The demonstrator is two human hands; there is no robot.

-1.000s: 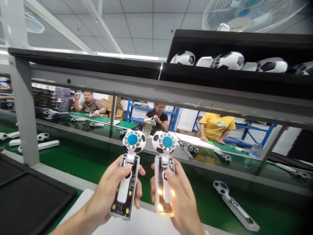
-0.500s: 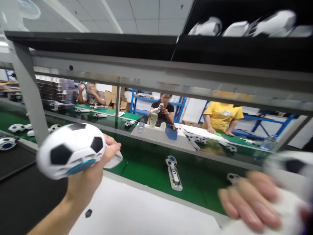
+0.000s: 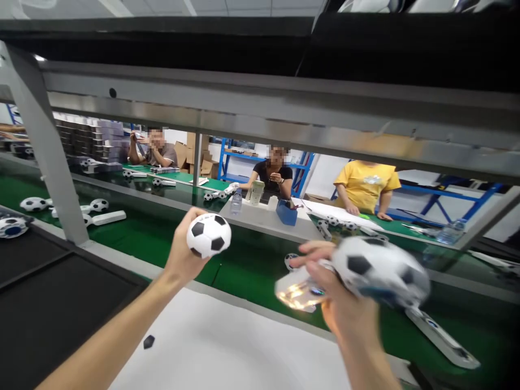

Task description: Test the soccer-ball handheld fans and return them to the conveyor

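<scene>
My left hand (image 3: 187, 246) is closed round a soccer-ball-patterned handheld fan (image 3: 208, 235), its round white head with black pentagons turned away from the wrist; the handle is hidden. In my right hand (image 3: 351, 311), a second such fan (image 3: 379, 268) is gripped by its handle, slightly blurred. The handle's lit end (image 3: 298, 291) glows yellowish and points left. Both fans are held up over the green conveyor belt (image 3: 244, 290). Below them, a small black pentagon piece (image 3: 149, 342) lies on a white sheet (image 3: 227, 346).
Partly behind my right hand, more fans lie on the belt, one with its handle (image 3: 442, 336) at the right. Several others (image 3: 105, 216) rest at the left. A shelf beam (image 3: 244, 92) crosses overhead, with a post (image 3: 57, 146) at left. Three people sit or stand across the belt.
My left hand has moved right and farther out, and its fan has turned. My right hand has swung left into fuller view with its fan, whose lit handle end now shows.
</scene>
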